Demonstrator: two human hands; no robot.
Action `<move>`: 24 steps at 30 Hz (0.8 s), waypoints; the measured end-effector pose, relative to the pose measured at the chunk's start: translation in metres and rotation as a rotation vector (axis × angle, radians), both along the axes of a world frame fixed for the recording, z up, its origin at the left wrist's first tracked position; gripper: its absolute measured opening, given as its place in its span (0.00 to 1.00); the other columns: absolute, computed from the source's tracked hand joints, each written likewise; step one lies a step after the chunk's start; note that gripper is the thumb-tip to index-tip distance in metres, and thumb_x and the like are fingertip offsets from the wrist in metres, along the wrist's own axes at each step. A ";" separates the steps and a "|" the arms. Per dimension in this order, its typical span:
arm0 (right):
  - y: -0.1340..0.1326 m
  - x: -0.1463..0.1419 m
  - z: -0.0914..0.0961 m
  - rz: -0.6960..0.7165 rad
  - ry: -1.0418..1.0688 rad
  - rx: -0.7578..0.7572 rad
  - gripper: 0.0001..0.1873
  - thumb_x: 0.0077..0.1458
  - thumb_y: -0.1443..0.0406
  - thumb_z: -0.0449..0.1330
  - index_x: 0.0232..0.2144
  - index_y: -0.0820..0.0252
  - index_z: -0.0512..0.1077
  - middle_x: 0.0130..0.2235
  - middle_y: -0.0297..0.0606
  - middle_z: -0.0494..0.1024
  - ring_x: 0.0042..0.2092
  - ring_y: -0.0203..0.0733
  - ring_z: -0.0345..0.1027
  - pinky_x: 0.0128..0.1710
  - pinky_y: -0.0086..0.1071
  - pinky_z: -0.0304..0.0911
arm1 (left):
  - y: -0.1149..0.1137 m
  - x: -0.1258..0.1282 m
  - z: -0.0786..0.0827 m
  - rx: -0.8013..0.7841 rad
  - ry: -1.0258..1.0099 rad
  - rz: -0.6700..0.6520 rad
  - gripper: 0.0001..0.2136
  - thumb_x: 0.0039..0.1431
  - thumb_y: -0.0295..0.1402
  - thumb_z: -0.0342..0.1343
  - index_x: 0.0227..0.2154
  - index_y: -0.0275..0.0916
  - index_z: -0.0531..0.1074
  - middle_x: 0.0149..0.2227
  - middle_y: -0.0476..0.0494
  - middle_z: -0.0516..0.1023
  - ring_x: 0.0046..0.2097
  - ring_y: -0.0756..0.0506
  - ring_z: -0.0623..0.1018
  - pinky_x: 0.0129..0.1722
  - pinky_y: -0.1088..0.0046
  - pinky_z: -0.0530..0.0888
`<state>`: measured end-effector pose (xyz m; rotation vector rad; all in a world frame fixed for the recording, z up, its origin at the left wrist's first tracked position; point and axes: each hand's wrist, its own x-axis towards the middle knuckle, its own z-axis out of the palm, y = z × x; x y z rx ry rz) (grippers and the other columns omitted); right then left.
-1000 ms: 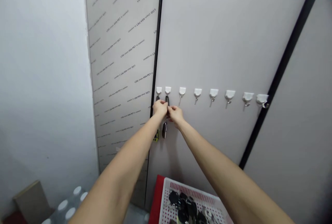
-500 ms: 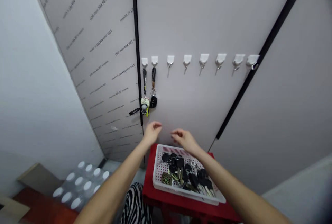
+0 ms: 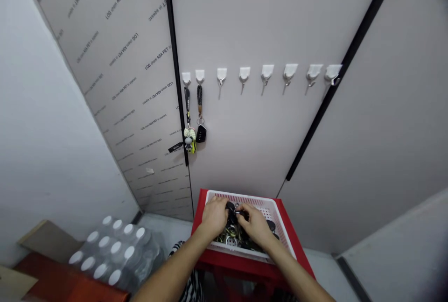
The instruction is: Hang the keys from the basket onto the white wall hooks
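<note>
Both hands are down in a white perforated plastic basket (image 3: 287,241) filled with keys (image 3: 233,232), many with black heads, some brass or silver. My left hand (image 3: 214,215) is curled at the left side, its fingers closed against a black-headed key (image 3: 230,207); its fingertips are partly hidden. Beside it, my right hand (image 3: 255,223) pinches a dark key with a shiny metal part (image 3: 241,213). On the wall hang a black lanyard (image 3: 187,99) with a grey figure charm (image 3: 188,142) and a braided strap (image 3: 199,99) with a black car key (image 3: 201,133).
A row of white adhesive hooks (image 3: 244,73) runs along the grey panel (image 3: 245,143). The basket rests on a red stool (image 3: 296,246). At lower left stand a pack of white-capped bottles (image 3: 115,247) and an orange-brown box (image 3: 70,276). Black strips (image 3: 320,110) edge the panels.
Both hands have moved down from in front of the panel into the basket, onto the keys. The view has shifted slightly; the hanging keys stay on their hooks.
</note>
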<state>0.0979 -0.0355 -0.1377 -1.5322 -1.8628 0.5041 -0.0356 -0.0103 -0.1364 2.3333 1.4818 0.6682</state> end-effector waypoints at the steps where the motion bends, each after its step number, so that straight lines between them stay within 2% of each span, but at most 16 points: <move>1: -0.001 0.000 0.000 0.000 0.010 0.006 0.07 0.38 0.69 0.47 0.24 0.61 0.64 0.27 0.36 0.68 0.32 0.38 0.59 0.33 0.29 0.53 | 0.000 0.000 0.000 -0.006 -0.014 0.007 0.12 0.43 0.25 0.42 0.32 0.40 0.64 0.32 0.45 0.69 0.37 0.46 0.65 0.36 0.72 0.61; 6: -0.004 -0.002 0.003 0.009 0.058 0.041 0.08 0.35 0.72 0.46 0.20 0.60 0.63 0.25 0.34 0.66 0.30 0.36 0.59 0.31 0.28 0.53 | 0.002 0.000 -0.001 -0.076 -0.202 0.064 0.11 0.43 0.24 0.42 0.30 0.40 0.64 0.28 0.48 0.68 0.32 0.50 0.66 0.33 0.75 0.61; 9: -0.003 0.000 0.003 -0.022 0.120 0.062 0.09 0.34 0.73 0.45 0.20 0.60 0.63 0.25 0.34 0.66 0.30 0.36 0.59 0.32 0.28 0.54 | 0.006 -0.002 -0.003 -0.117 -0.452 0.075 0.09 0.43 0.24 0.42 0.29 0.38 0.63 0.27 0.48 0.67 0.31 0.51 0.66 0.32 0.77 0.62; 13: -0.001 0.003 0.003 -0.089 0.218 0.067 0.09 0.38 0.70 0.46 0.24 0.62 0.64 0.28 0.37 0.68 0.33 0.37 0.60 0.35 0.30 0.54 | 0.012 -0.004 0.003 -0.221 -0.744 0.019 0.07 0.43 0.25 0.43 0.28 0.35 0.61 0.23 0.50 0.64 0.27 0.53 0.65 0.28 0.79 0.62; 15: 0.000 0.003 0.004 -0.080 0.251 0.077 0.11 0.40 0.67 0.48 0.29 0.62 0.65 0.32 0.38 0.68 0.36 0.38 0.59 0.37 0.31 0.53 | 0.012 -0.004 0.009 -0.260 -0.800 -0.031 0.06 0.42 0.25 0.44 0.27 0.35 0.61 0.22 0.51 0.63 0.26 0.54 0.65 0.27 0.80 0.62; 18: 0.001 -0.001 0.010 0.016 0.294 0.083 0.13 0.41 0.63 0.50 0.33 0.61 0.65 0.36 0.39 0.68 0.39 0.38 0.58 0.41 0.30 0.51 | 0.010 -0.001 0.021 -0.286 -0.815 -0.111 0.07 0.41 0.24 0.45 0.27 0.35 0.61 0.22 0.51 0.63 0.26 0.54 0.64 0.27 0.80 0.61; 21: 0.004 -0.005 0.018 0.051 0.348 0.044 0.12 0.43 0.62 0.48 0.29 0.62 0.65 0.32 0.38 0.69 0.35 0.37 0.59 0.37 0.29 0.53 | 0.010 0.001 0.033 -0.281 -0.802 -0.155 0.07 0.40 0.22 0.45 0.27 0.35 0.61 0.21 0.52 0.63 0.26 0.55 0.64 0.28 0.80 0.61; 24: 0.011 -0.008 0.029 0.035 0.383 0.009 0.12 0.43 0.60 0.48 0.24 0.63 0.65 0.24 0.35 0.68 0.28 0.35 0.59 0.29 0.27 0.54 | 0.015 0.002 0.046 -0.271 -0.814 -0.140 0.09 0.39 0.21 0.44 0.27 0.35 0.62 0.21 0.53 0.62 0.24 0.55 0.63 0.25 0.81 0.60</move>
